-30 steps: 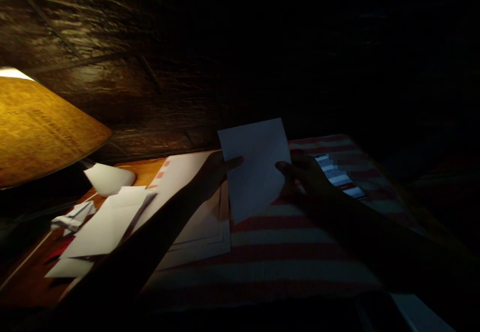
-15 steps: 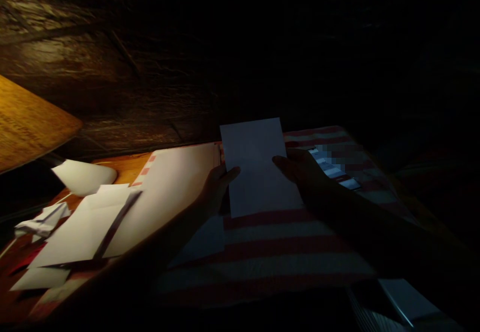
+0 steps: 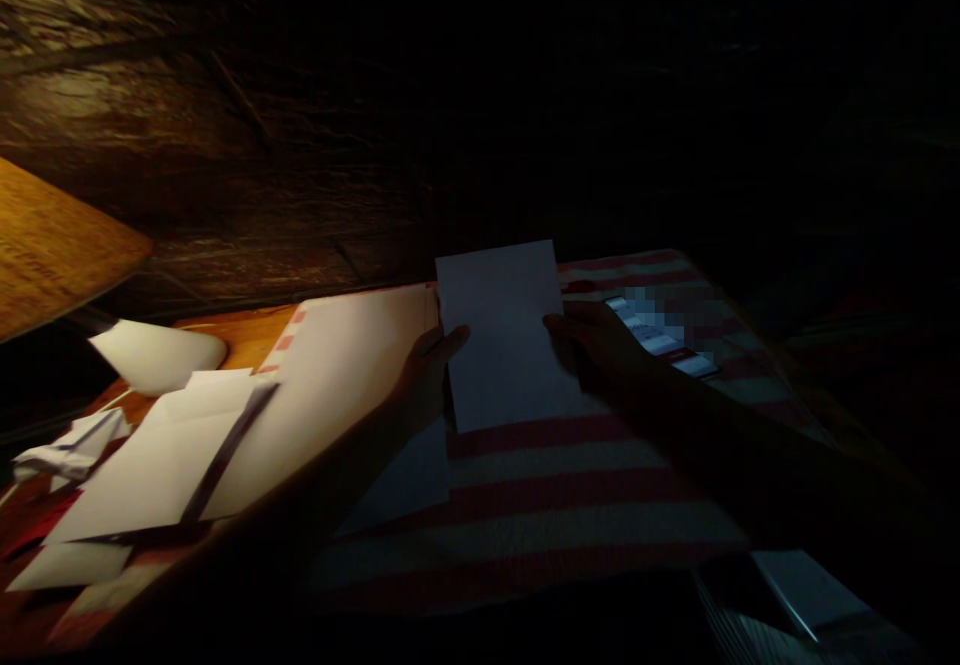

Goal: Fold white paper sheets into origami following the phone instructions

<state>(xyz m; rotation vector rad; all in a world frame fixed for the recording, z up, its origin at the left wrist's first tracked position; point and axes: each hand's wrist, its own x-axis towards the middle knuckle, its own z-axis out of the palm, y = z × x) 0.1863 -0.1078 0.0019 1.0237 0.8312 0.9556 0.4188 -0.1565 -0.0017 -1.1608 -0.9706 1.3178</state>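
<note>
The sheet (image 3: 504,355) is between the left hand (image 3: 429,373) and the right hand (image 3: 606,343), above the cloth (image 3: 540,505). Large papers (image 3: 352,345) lie left on the cloth, a phone (image 3: 654,339) right; the lamp (image 3: 60,250) stands far left, the wall (image 3: 300,165) behind.

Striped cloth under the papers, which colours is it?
The cloth has red and pale stripes, showing in the head view.
</note>
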